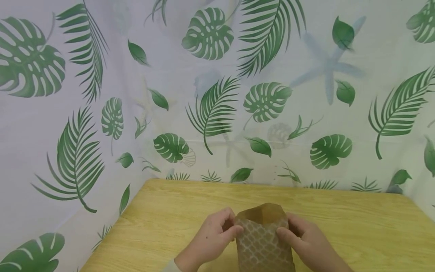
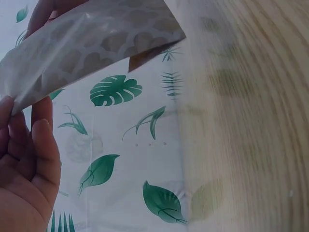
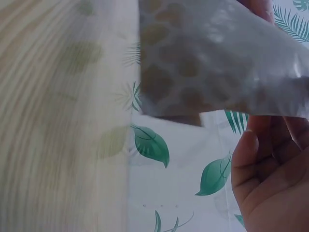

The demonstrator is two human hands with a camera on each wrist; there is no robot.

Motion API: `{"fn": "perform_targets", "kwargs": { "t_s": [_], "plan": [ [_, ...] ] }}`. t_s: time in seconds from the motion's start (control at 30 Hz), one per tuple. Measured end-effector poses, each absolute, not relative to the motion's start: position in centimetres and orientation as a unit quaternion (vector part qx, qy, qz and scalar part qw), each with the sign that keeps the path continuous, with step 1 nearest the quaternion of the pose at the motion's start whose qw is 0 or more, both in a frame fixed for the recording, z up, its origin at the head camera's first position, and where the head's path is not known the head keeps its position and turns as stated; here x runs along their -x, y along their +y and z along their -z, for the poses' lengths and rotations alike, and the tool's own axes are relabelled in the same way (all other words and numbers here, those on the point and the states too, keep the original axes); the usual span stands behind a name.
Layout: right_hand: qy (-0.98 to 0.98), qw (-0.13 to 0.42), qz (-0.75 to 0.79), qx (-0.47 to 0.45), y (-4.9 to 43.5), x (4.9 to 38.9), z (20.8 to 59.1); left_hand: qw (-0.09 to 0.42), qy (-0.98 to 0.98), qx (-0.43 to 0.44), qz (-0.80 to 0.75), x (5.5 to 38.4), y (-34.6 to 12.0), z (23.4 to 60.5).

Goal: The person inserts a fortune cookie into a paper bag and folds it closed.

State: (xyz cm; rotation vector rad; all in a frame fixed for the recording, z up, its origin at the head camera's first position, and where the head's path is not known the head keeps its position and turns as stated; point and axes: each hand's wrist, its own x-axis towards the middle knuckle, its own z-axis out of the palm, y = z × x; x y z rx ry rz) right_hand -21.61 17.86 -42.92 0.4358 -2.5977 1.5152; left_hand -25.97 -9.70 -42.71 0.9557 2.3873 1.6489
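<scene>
A brown paper bag (image 1: 265,241) with a pale net-like pattern stands between both hands over the table, its mouth gaping and the plain brown inside showing. My left hand (image 1: 214,236) pinches the bag's left rim between thumb and fingers. On the opposite side my right hand (image 1: 307,240) pinches the right rim, thumb on the patterned front. In the left wrist view the bag (image 2: 96,41) slants across the top, with the left hand (image 2: 29,164) at its edge. The right wrist view has the bag (image 3: 212,63) above the right hand (image 3: 275,169). The bag's bottom is out of frame.
A wood-grain table (image 1: 176,211) spreads beneath the hands, with rounded far corners. White curtain-like sheets (image 1: 217,113) printed with green leaves, starfish and shells hang behind it and along the left side.
</scene>
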Motion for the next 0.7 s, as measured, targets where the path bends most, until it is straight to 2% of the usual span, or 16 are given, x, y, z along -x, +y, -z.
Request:
{"fn": "perform_targets", "kwargs": {
  "t_s": [0.07,0.17,0.5,0.6,0.7],
  "plan": [
    [-0.850,0.056,-0.504,-0.142,17.8,21.6,42.9,0.053,0.774,-0.316,-0.546,25.9,-9.8,42.7],
    [-0.859,0.090,-0.489,-0.120,17.7,21.6,42.8,0.052,0.769,-0.316,-0.553,25.9,-10.0,42.6],
    [-0.868,0.217,-0.430,-0.121,16.8,21.2,43.4,0.005,0.772,-0.298,-0.562,25.9,-9.7,42.6],
    [-0.866,0.225,-0.427,-0.130,16.7,21.0,43.5,0.014,0.758,-0.293,-0.582,25.8,-9.6,42.6],
    [-0.868,0.208,-0.433,-0.125,16.6,20.8,43.5,0.050,0.737,-0.296,-0.605,25.7,-9.6,42.7]
  ]
}}
